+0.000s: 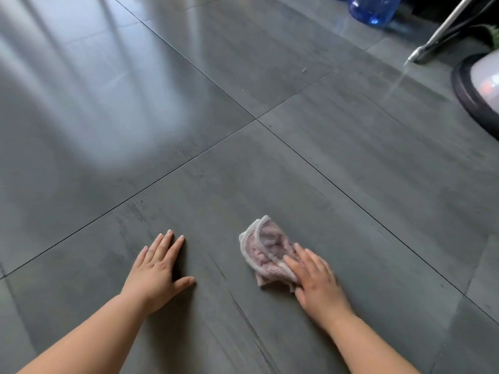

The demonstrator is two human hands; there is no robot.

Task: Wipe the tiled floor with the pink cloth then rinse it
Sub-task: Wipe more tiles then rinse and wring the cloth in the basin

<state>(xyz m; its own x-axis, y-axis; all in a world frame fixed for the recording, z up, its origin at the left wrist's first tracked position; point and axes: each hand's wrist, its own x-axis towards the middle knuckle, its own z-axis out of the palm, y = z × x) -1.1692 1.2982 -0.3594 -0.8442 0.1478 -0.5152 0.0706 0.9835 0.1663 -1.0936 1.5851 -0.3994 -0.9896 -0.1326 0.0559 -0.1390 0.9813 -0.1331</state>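
A crumpled pink cloth with a pale edge lies on the grey tiled floor in the lower middle of the head view. My right hand presses down on the cloth's near right part, fingers spread over it and thumb tucked against its lower edge. My left hand rests flat on the tile to the left of the cloth, fingers apart and holding nothing.
Dark grout lines cross at the centre of the floor. A blue water bottle stands at the top right. A metal leg and a white round object with a dark base sit at the right edge. Light glare covers the left tiles.
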